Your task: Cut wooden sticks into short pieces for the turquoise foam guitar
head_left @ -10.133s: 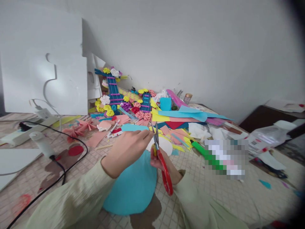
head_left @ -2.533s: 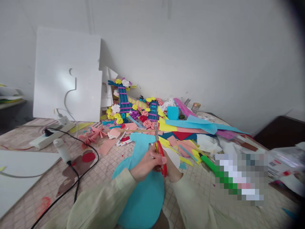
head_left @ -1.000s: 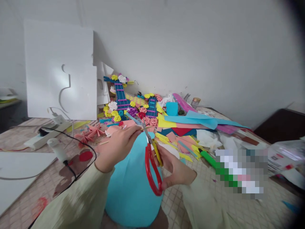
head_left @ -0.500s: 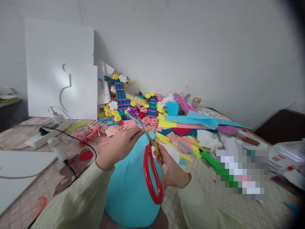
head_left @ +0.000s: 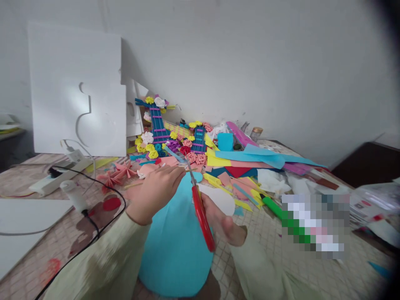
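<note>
Scissors with red handles (head_left: 203, 221) are in my right hand (head_left: 221, 218), its fingers closed behind the handles. Seen nearly edge-on, the blades (head_left: 192, 171) point away from me, beside the fingertips of my left hand (head_left: 158, 189). My left hand is closed in a pinch, back of the hand up. Something thin and tan pokes out at its fingertips, too small to name. Beneath both hands lies a rounded light-blue shape (head_left: 178, 250), narrow at its far end, its surface paper-like. A white rounded piece (head_left: 220, 198) lies just beyond my right hand.
Paper-flower-trimmed blue guitar shapes (head_left: 159, 125) lean at the back. Paper strips and scraps (head_left: 250, 156) cover the table's far right. A green marker-like tool (head_left: 273, 207) lies at right. On the left are a power strip (head_left: 59, 177), a glue gun (head_left: 73, 196) with black cord, and a white board (head_left: 56, 83).
The scissors have turned from showing their open red loop to nearly edge-on, and the blades look closer together. My left hand has shifted slightly left, and my right fingers have moved behind the handles.
</note>
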Demonstrator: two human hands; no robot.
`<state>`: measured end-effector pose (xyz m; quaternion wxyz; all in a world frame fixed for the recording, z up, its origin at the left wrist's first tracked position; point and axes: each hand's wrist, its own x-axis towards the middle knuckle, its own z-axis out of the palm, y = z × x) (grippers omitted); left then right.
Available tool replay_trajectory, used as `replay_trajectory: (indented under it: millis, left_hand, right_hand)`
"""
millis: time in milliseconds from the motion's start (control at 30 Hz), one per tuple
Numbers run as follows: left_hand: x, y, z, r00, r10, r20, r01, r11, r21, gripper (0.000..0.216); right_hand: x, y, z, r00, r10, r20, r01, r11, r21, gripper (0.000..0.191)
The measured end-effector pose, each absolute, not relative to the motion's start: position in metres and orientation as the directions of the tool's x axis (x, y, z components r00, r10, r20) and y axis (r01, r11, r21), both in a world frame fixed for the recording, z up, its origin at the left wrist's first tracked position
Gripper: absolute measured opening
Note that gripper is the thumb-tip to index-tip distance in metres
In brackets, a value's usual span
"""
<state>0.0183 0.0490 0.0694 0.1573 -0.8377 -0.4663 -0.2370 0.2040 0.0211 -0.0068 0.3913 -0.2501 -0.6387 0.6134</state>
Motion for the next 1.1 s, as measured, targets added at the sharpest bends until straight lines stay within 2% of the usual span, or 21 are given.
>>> replay_trajectory:
  millis: [133,300,400,500,600,733,800,967,1033,1100]
  left_hand:
    - [0.02,0.047,0.069,0.461,0.694,0.553,0.848,-0.527,-0.045,0.024]
    - [0.023,0.043,0.072,0.442,0.717,0.539,0.862,-0.506,-0.033,0.025]
    - [0.024,0.04,0.073,0.445,0.724,0.526,0.86,-0.51,-0.025,0.025]
    - [0.026,0.034,0.072,0.461,0.722,0.515,0.851,-0.524,-0.027,0.025]
    - [0.029,0.03,0.071,0.473,0.718,0.511,0.85,-0.524,-0.051,0.025]
    - [0.031,0.03,0.069,0.475,0.703,0.53,0.855,-0.51,-0.09,0.024]
    - [0.03,0.031,0.068,0.484,0.691,0.537,0.853,-0.51,-0.113,0.023]
    - [0.025,0.033,0.067,0.541,0.582,0.607,0.801,-0.578,-0.159,0.023]
    - [0.025,0.031,0.068,0.572,0.529,0.627,0.769,-0.612,-0.186,0.023]
    - [0.024,0.029,0.071,0.558,0.508,0.656,0.759,-0.633,-0.155,0.022]
  right_hand:
    - [0.197,0.028,-0.023,-0.549,0.799,0.244,-0.244,0.125,-0.962,0.082]
    - [0.197,0.03,-0.025,-0.524,0.825,0.212,-0.291,0.06,-0.955,0.07]
    - [0.198,0.024,-0.014,-0.55,0.823,0.145,-0.201,0.039,-0.979,0.07]
    - [0.198,0.018,-0.006,-0.504,0.853,0.138,-0.035,0.14,-0.99,0.069]
    - [0.198,0.015,-0.007,-0.432,0.884,0.177,0.049,0.219,-0.974,0.074]
    - [0.199,0.014,-0.009,-0.426,0.9,0.088,0.098,0.143,-0.985,0.066]
    - [0.2,0.015,-0.009,-0.42,0.903,0.089,0.113,0.15,-0.982,0.07]
    - [0.203,0.02,-0.007,-0.418,0.844,0.336,0.101,0.41,-0.906,0.102]
    - [0.205,0.02,-0.008,-0.44,0.828,0.348,0.108,0.434,-0.895,0.109]
    - [0.207,0.021,-0.009,-0.441,0.832,0.336,0.144,0.435,-0.889,0.114]
